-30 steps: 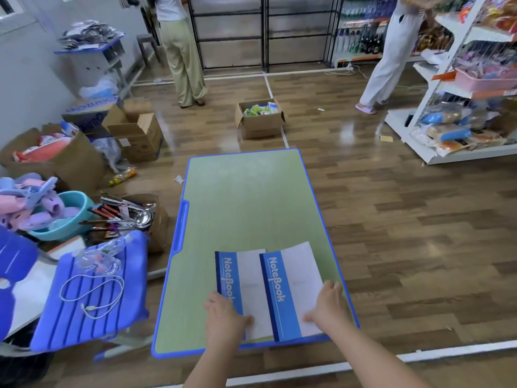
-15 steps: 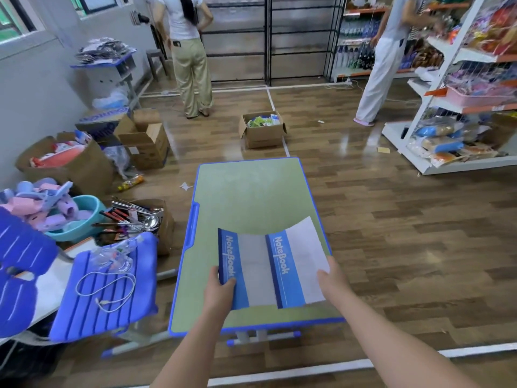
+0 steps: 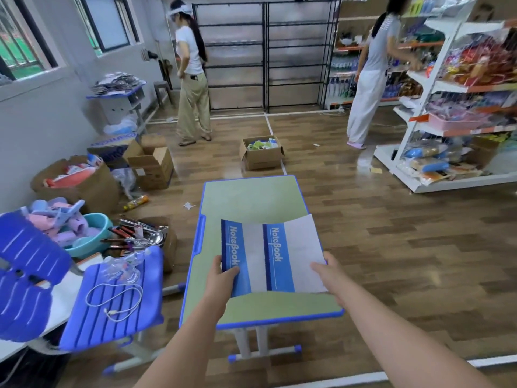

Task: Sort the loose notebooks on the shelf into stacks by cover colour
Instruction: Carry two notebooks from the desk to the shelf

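Two blue-and-white notebooks overlap side by side above the near half of a green desk (image 3: 251, 197) with a blue rim. My left hand (image 3: 221, 273) grips the near left corner of the left notebook (image 3: 237, 256), thumb on its blue spine band. My right hand (image 3: 326, 271) holds the near right edge of the right notebook (image 3: 291, 256), thumb on the white cover. Both notebooks are lifted and tilted up toward me, with their far edges raised off the desk.
A blue chair (image 3: 112, 298) with a white cord stands left of the desk. Boxes, a teal basin (image 3: 92, 231) and utensils crowd the floor at left. An open cardboard box (image 3: 261, 154) sits beyond the desk. A stocked white shelf (image 3: 458, 130) is at right. Two people stand at the back.
The notebooks lay flat on the desk under my hands; both hands have gripped them and raised them off the desk. The camera has pulled back and tilted upward.
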A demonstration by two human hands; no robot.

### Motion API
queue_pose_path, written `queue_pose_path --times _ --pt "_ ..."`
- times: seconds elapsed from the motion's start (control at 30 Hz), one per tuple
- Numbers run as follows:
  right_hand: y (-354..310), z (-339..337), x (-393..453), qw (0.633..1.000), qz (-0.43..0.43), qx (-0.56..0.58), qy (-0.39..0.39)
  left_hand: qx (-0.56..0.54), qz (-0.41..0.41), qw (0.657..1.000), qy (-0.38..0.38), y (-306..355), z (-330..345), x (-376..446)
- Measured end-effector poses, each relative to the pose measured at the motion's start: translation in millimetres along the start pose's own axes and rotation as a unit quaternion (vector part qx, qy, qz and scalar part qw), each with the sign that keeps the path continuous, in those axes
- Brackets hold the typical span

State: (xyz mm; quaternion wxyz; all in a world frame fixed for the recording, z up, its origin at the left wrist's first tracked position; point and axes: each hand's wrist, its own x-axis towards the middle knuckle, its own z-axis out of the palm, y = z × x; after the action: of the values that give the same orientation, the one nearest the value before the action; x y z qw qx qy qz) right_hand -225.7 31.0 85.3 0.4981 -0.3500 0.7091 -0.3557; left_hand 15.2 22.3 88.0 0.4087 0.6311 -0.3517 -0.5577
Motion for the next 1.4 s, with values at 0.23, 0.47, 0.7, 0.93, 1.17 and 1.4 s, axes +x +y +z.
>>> queue_pose_path --times 0.23,0.47,0.7,0.93,1.17,1.4 --pt "-13.3 -0.9 -3.1 0.998 -0.050 0.023 0.009 0.009 0.018 0.999 0.026 5.6 -1.5 -11.0" --pt "-32.7 -1.6 7.0 0.994 -0.094 0.044 -0.046 -0.012 0.050 0.993 0.109 8.6 -12.9 -32.1" --pt "-57.7 9.8 -2.4 0.977 -0.157 -0.012 -0.147 -0.043 0.037 0.970 0.237 -6.4 -20.6 -76.7" --pt "-63.8 37.9 -39.0 0.946 -0.176 -0.044 -0.270 -0.082 0.045 0.928 0.362 -31.4 -33.3 -148.7" --pt "-56.6 79.8 -94.5 0.899 -0.183 -0.091 -0.387 -0.135 0.030 0.867 0.478 -60.6 -52.4 -237.5" --pt "-25.7 140.1 -190.4 0.829 -0.189 -0.135 -0.509 -0.192 0.013 0.778 0.598 -113.7 -69.7 -365.0"
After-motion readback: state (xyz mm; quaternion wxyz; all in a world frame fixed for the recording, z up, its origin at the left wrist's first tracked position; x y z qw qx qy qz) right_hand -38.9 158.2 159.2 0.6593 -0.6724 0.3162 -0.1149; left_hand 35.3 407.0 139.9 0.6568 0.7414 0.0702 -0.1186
